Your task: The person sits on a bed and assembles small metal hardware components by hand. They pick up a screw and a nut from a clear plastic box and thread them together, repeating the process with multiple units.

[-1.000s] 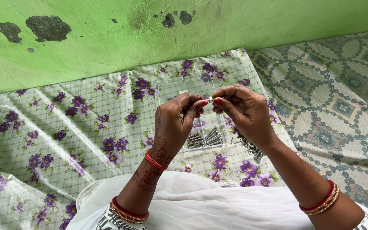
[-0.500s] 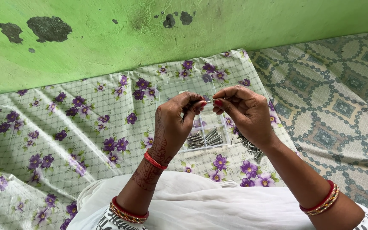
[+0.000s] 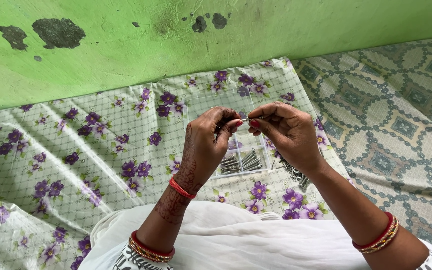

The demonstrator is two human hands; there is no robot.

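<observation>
In the head view, a small metal bolt (image 3: 247, 120) was pinched between the fingertips of both hands, held level in the air above a clear plastic compartment box (image 3: 211, 102). The left hand (image 3: 207, 145) was curled tight on one end, its thumb and forefinger closed around what looked like a small fitting there (too small to be told for certain). The right hand (image 3: 287, 134) was closed narrowly on the other end, forefinger and thumb pressed together on the shank.

For the work to be done well, the bolt was judged best kept straight between the two pinches, with one hand held steady while the other was turned, so that nothing would be dropped.

Below the left hand, a row of long bolts (image 3: 240, 162) was lying in the nearest compartment of the box. Under the right wrist, a loose heap of bolts (image 3: 296, 174) was resting on the floral cloth (image 3: 101, 145), just beside the box's near corner. Beyond both hands, a green wall (image 3: 216, 40) was met by the far edge of the cloth, so room was short that way. Open cloth was spread out from the left hand, and patterned flooring (image 3: 401, 125) from the right hand
</observation>
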